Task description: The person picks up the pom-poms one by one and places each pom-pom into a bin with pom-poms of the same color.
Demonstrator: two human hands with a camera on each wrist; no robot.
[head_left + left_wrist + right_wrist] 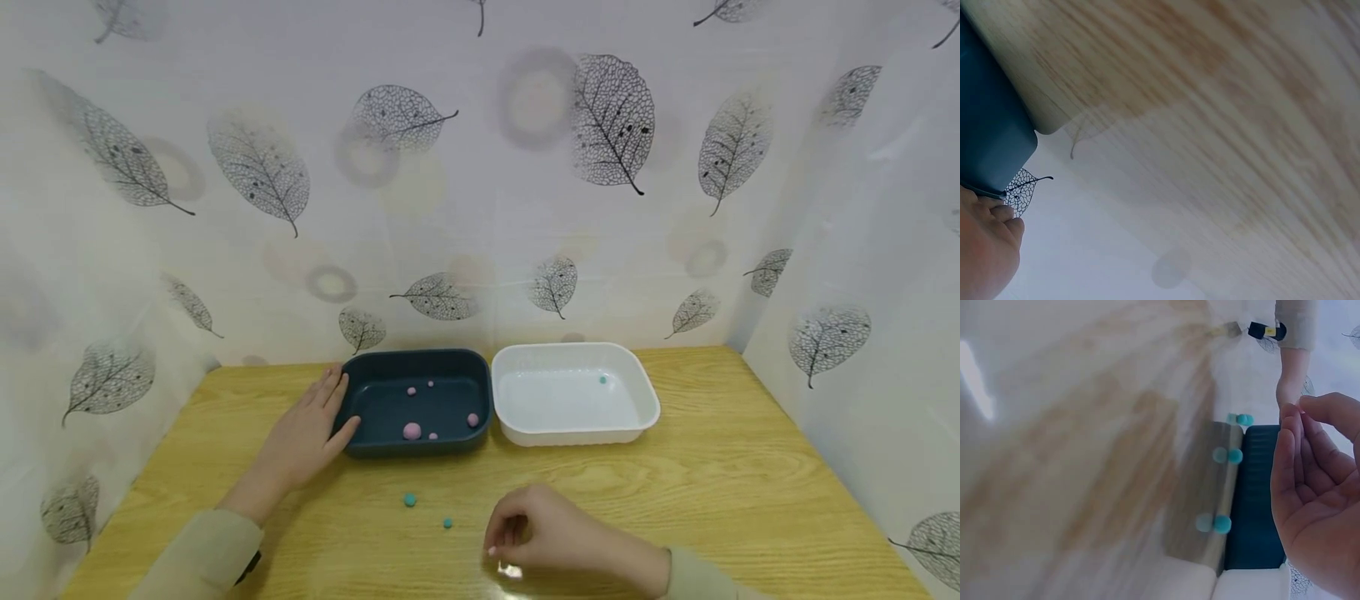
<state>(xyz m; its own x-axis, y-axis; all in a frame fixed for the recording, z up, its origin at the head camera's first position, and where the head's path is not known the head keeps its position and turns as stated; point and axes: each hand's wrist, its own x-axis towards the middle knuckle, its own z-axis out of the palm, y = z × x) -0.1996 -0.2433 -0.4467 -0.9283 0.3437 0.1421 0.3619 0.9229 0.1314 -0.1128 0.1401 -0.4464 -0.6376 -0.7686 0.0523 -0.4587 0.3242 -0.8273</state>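
Observation:
My left hand [303,429] rests along the left side of a dark blue tray [420,448], fingers fairly straight, thumb over the rim. That tray holds several pink clay balls [412,431] of different sizes. Low over the table, my right hand [543,529] has thumb and index fingertip together, pinching a tiny pink ball [1302,410], mostly hidden by the fingertips. Left of this hand lie a teal ball [409,500] and a smaller teal ball [447,523]. Three teal balls show in the right wrist view, the lowest teal ball [1222,524] being nearest the white tray.
A white tray [573,437] stands right beside the dark blue one, with a small teal ball [603,380] inside. Both trays sit toward the back of the wooden table [720,467]. A leaf-patterned curtain [480,208] encloses the back and sides.

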